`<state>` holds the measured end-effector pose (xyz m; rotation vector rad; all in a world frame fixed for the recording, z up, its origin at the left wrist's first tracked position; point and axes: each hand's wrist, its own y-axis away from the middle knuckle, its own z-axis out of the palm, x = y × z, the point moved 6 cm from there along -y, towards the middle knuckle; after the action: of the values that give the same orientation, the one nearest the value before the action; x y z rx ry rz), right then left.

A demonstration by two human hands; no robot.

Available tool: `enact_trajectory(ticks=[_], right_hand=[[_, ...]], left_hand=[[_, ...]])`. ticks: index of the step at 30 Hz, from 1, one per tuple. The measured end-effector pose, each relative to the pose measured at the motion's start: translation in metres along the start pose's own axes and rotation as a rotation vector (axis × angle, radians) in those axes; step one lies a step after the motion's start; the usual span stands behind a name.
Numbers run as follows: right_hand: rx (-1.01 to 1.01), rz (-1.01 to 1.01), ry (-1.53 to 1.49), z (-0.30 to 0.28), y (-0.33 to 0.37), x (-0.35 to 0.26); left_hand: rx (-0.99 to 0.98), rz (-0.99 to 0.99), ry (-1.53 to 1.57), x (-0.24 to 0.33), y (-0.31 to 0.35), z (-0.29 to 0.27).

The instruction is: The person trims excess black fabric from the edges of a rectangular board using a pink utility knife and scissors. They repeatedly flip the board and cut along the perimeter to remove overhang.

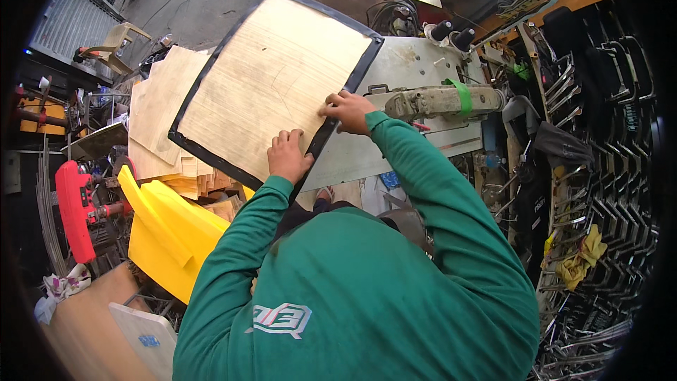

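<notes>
A square plywood panel (271,63), its edges wrapped in black vinyl-like trim (211,74), is tilted in front of me. My left hand (287,157) lies at its near edge, fingers bent on the bare wood and thumb over the black trim. Farther up the right edge, my right hand (348,111) has its fingers curled over the trim, gripping the panel. What lies under the panel is hidden. Just right of my right hand is a worn sewing machine (437,101) with green tape (462,96) around its arm.
The machine's pale table (416,56) carries two black thread spools (451,34). Loose plywood sheets (159,120) are stacked at the left, behind a bent yellow sheet (169,233) and a red machine part (73,212). Metal frames (620,197) crowd the right side. A plastic chair (116,46) stands far left.
</notes>
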<state>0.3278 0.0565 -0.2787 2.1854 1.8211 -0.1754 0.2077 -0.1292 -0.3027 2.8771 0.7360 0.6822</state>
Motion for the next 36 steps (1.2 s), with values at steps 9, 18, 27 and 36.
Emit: enact_trajectory(ticks=[9,18,27,36], right_hand=[[-0.185,-0.206,-0.092,0.002,-0.044,0.019],[-0.163,-0.027,-0.541,0.019,-0.067,0.049],[-0.04,-0.24,-0.377,0.023,-0.044,0.044],[0.047,-0.034,-0.283,0.016,-0.038,0.03]], left_hand=[[0.093,0.379,0.018,0.038,-0.064,0.017],[0.194,0.526,0.033,0.033,-0.073,0.025],[0.231,0.546,0.011,0.039,-0.076,0.022],[0.199,0.463,-0.026,0.03,-0.08,0.027]])
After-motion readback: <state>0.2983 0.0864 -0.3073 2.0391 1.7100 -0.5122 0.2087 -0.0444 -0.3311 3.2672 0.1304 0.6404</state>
